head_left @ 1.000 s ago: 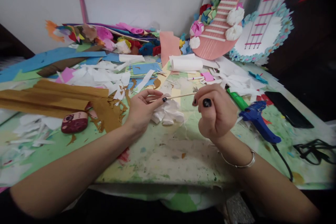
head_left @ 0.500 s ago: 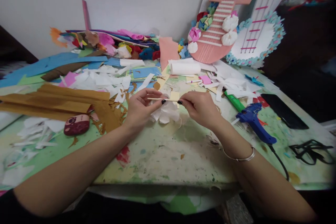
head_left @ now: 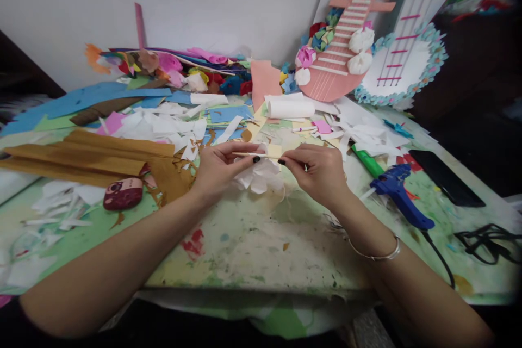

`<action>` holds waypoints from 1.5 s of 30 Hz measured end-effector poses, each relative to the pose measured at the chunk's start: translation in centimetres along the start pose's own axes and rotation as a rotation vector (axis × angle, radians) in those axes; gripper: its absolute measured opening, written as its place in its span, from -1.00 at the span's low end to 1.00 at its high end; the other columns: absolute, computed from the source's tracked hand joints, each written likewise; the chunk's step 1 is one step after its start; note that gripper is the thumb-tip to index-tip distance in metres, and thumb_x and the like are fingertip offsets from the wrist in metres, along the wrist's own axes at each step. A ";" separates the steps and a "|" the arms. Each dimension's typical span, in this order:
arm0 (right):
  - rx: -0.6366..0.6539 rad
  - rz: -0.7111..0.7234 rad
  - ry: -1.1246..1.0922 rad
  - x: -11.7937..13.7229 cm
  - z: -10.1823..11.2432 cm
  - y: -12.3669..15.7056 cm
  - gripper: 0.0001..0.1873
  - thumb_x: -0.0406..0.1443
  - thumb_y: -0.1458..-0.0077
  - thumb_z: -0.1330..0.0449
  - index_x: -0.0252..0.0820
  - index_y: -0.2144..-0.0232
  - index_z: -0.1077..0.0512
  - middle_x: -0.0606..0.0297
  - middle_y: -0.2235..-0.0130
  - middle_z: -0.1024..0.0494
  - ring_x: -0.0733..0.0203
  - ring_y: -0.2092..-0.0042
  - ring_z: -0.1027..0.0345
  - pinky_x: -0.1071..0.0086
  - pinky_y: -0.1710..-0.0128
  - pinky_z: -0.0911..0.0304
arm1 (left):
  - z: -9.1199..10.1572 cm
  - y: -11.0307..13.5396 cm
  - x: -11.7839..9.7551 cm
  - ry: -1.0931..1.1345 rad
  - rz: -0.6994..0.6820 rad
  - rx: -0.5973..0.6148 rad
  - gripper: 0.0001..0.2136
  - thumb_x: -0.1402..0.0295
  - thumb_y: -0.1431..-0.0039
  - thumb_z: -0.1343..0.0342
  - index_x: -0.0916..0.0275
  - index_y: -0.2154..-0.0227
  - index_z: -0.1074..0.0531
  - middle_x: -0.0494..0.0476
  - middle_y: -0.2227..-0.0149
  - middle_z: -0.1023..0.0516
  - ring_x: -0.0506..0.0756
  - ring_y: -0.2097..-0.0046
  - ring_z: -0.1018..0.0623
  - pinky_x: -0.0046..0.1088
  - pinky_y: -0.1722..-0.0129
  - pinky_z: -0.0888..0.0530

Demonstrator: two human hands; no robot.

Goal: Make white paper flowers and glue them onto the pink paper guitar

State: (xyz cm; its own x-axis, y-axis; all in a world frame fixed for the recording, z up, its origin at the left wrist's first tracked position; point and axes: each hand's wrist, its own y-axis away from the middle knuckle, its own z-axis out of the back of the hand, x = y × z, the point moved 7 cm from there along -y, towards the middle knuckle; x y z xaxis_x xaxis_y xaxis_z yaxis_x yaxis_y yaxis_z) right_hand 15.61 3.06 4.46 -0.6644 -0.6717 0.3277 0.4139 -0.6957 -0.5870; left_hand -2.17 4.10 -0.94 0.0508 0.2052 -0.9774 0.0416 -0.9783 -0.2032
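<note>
Over the middle of the table, my left hand (head_left: pixel 222 167) pinches a thin pale-yellow stick (head_left: pixel 267 156) between thumb and fingers. At its other end, the thumb and fingertips of my right hand (head_left: pixel 318 172) are closed on it. I cannot tell whether the stick is wood or rolled paper. A small square of pale-yellow paper (head_left: pixel 276 149) shows just behind it, between the hands. Beneath the fingers lies a crumpled white paper flower (head_left: pixel 261 178), partly covered by my left hand.
A blue glue gun (head_left: pixel 402 196) with a cord, a black phone (head_left: pixel 446 178) and glasses (head_left: pixel 487 242) lie on the right. Brown crepe paper (head_left: pixel 89 157) and a maroon case (head_left: pixel 123 194) lie left. Behind stand a white paper roll (head_left: pixel 290 107) and a pink paper lute (head_left: pixel 336 73).
The whole view has shifted slightly. Both hands keep their hold on the stick, and its left end is now lower behind the left fingers.
</note>
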 end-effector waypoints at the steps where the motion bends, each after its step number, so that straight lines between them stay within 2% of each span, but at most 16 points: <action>1: -0.008 0.005 0.000 0.1 0.1 0.0 -0.77 -0.29 -0.14 -0.14 -0.19 0.46 -0.57 0.29 0.51 -0.52 0.33 0.47 -0.31 0.43 0.46 -0.09 | 0.0 -0.1 0.0 -0.011 0.003 0.012 -0.74 0.27 0.10 -0.37 0.21 0.30 -0.60 0.17 0.26 -0.66 0.07 0.30 -0.61 -0.49 0.35 -0.51; 8: -0.021 0.008 0.028 0.4 0.4 0.0 -0.75 -0.29 -0.14 -0.13 -0.18 0.50 -0.56 0.30 0.53 -0.50 0.35 0.50 -0.28 0.43 0.48 -0.09 | 0.1 -0.4 0.0 -0.021 0.008 0.034 -0.77 0.26 0.13 -0.38 0.24 0.37 -0.60 0.18 0.30 -0.65 0.05 0.37 -0.59 -0.50 0.41 -0.49; 14: -0.102 0.047 0.177 1.5 1.1 0.6 -0.71 -0.27 -0.19 -0.11 -0.18 0.50 -0.55 0.26 0.48 -0.53 0.31 0.44 -0.35 0.42 0.47 -0.11 | -0.4 0.2 -0.9 -0.099 -0.089 0.027 -0.79 0.26 0.04 -0.33 0.23 0.33 -0.58 0.18 0.25 -0.65 0.05 0.28 -0.60 -0.49 0.28 -0.50; 17: -0.117 0.055 0.198 1.8 1.2 0.7 -0.71 -0.27 -0.19 -0.12 -0.18 0.51 -0.55 0.25 0.47 -0.54 0.28 0.41 -0.39 0.42 0.47 -0.13 | -0.6 0.3 -0.3 -0.014 -0.051 0.028 -0.79 0.27 0.03 -0.34 0.22 0.32 -0.58 0.14 0.30 -0.65 0.03 0.32 -0.59 -0.52 0.33 -0.49; 23: -0.133 -0.019 0.114 1.5 1.3 0.7 -0.77 -0.30 -0.15 -0.15 -0.16 0.48 -0.56 0.28 0.48 -0.55 0.29 0.43 -0.39 0.41 0.46 -0.14 | -0.2 0.2 0.8 0.104 0.059 -0.021 -0.75 0.30 0.13 -0.39 0.22 0.34 -0.56 0.02 0.53 -0.58 -0.06 0.58 -0.45 -0.60 0.59 -0.33; 27: -0.124 -0.068 0.056 1.3 1.2 0.6 -0.82 -0.29 -0.11 -0.20 -0.15 0.47 -0.57 0.30 0.48 -0.56 0.29 0.44 -0.38 0.41 0.46 -0.14 | -0.3 0.2 0.9 0.147 0.120 -0.009 -0.65 0.30 0.15 -0.39 0.19 0.24 -0.53 0.03 0.50 -0.59 -0.03 0.58 -0.48 -0.57 0.59 -0.34; 31: -0.121 -0.090 0.030 1.2 1.1 0.7 -0.86 -0.32 -0.08 -0.22 -0.17 0.46 -0.58 0.31 0.48 -0.56 0.30 0.45 -0.36 0.41 0.47 -0.13 | -0.3 0.3 1.2 0.184 0.159 -0.012 -0.66 0.32 0.17 -0.40 0.20 0.27 -0.53 0.03 0.50 -0.57 -0.05 0.59 -0.45 -0.59 0.61 -0.32; 36: -0.081 -0.087 0.046 1.0 0.6 0.5 -0.84 -0.31 -0.10 -0.19 -0.20 0.45 -0.56 0.31 0.50 -0.54 0.34 0.50 -0.29 0.43 0.49 -0.10 | -0.1 0.2 0.9 0.090 0.082 0.001 -0.73 0.31 0.11 -0.37 0.23 0.29 -0.54 0.03 0.50 -0.56 -0.10 0.59 -0.42 -0.64 0.62 -0.29; 39: 0.006 -0.057 0.042 1.0 0.1 0.4 -0.79 -0.33 -0.14 -0.13 -0.21 0.26 -0.56 0.29 0.43 -0.55 0.34 0.47 -0.30 0.43 0.43 -0.13 | -0.1 0.2 0.6 0.065 0.051 0.002 -0.69 0.30 0.08 -0.36 0.22 0.23 -0.52 0.04 0.49 -0.58 -0.06 0.54 -0.49 -0.63 0.58 -0.35; 42: 0.106 0.025 0.035 1.4 -0.5 0.4 -0.59 -0.38 -0.20 0.00 -0.15 -0.05 -0.45 0.28 0.41 -0.51 0.32 0.43 -0.29 0.43 0.41 -0.14 | -0.2 0.2 0.5 0.094 0.062 0.016 -0.66 0.31 0.09 -0.37 0.20 0.19 -0.50 0.04 0.47 -0.59 -0.02 0.49 -0.55 -0.61 0.54 -0.42; 45: 0.163 0.068 0.054 1.6 -0.8 0.5 -0.53 -0.39 -0.23 0.06 -0.02 -0.11 -0.40 0.30 0.44 -0.42 0.33 0.44 -0.23 0.44 0.43 -0.09 | -0.3 0.1 0.4 0.105 0.049 0.026 -0.66 0.31 0.09 -0.37 0.22 0.21 -0.50 0.05 0.46 -0.61 -0.01 0.47 -0.57 -0.60 0.52 -0.45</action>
State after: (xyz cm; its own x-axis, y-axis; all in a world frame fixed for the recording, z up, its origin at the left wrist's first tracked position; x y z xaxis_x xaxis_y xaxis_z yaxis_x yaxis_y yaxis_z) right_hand 14.25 1.83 4.06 -0.6619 -0.7073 0.2484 0.5515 -0.6838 -0.4778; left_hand -1.81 4.06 -1.29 0.1565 0.1576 -0.9750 0.0103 -0.9874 -0.1580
